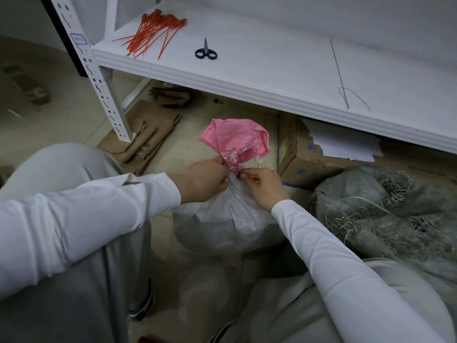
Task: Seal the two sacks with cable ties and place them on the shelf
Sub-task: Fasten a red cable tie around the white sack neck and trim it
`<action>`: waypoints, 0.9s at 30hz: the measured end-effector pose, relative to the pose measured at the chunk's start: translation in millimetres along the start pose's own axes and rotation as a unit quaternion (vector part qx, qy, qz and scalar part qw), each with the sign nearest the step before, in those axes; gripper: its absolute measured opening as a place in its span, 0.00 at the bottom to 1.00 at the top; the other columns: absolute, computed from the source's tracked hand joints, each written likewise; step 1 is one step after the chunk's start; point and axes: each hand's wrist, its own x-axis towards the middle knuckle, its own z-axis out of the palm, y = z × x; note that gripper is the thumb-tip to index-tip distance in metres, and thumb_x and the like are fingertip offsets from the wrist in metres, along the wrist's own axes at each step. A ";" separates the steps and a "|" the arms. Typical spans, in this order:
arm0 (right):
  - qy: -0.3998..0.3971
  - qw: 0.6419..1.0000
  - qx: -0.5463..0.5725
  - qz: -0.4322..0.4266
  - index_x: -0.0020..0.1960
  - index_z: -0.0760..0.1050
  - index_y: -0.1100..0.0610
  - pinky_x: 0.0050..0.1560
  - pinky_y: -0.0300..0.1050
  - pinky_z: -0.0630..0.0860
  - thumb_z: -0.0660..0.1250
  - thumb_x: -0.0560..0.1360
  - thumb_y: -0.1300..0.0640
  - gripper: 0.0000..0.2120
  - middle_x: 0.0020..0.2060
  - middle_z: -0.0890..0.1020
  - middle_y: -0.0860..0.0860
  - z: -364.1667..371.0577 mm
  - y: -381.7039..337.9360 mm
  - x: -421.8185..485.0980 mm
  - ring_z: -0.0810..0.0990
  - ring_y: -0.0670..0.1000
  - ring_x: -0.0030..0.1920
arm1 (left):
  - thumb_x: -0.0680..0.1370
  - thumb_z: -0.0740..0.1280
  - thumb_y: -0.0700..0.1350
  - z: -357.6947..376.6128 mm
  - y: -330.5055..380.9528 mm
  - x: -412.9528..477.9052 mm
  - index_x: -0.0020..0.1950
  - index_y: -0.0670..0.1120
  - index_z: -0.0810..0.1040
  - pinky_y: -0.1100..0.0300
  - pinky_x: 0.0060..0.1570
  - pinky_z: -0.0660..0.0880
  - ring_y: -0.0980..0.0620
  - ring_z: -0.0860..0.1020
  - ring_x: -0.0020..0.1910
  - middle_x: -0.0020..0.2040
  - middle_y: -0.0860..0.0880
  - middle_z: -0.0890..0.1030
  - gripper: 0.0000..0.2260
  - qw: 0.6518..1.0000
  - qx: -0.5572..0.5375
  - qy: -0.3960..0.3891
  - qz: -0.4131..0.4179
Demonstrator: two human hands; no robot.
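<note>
A white woven sack (227, 224) stands on the floor between my knees, its pink top (237, 139) bunched above the neck. My left hand (200, 179) grips the gathered neck from the left. My right hand (264, 186) pinches a red cable tie (251, 177) at the neck on the right side. A second sack (385, 214), grey and frayed at its open mouth, lies to the right. A bundle of red cable ties (153, 30) lies on the white shelf (272, 70) at its left end.
Black-handled scissors (205, 52) lie on the shelf near the ties, and a thin grey string (342, 80) lies further right. Under the shelf are a cardboard box (304, 154) with papers, and flat brown cardboard (146, 137) by the shelf post (99, 78).
</note>
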 end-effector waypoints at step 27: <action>0.005 1.000 0.015 0.001 0.60 0.80 0.52 0.53 0.43 0.73 0.60 0.81 0.54 0.13 0.52 0.84 0.53 -1.5 -3.5 0.9 0.80 0.55 0.51 | 0.77 0.63 0.34 0.0 -12.7 17.4 0.42 0.33 0.81 0.54 0.43 0.82 0.49 0.82 0.31 0.38 0.38 0.84 0.09 0.948 -0.211 -0.077 -0.227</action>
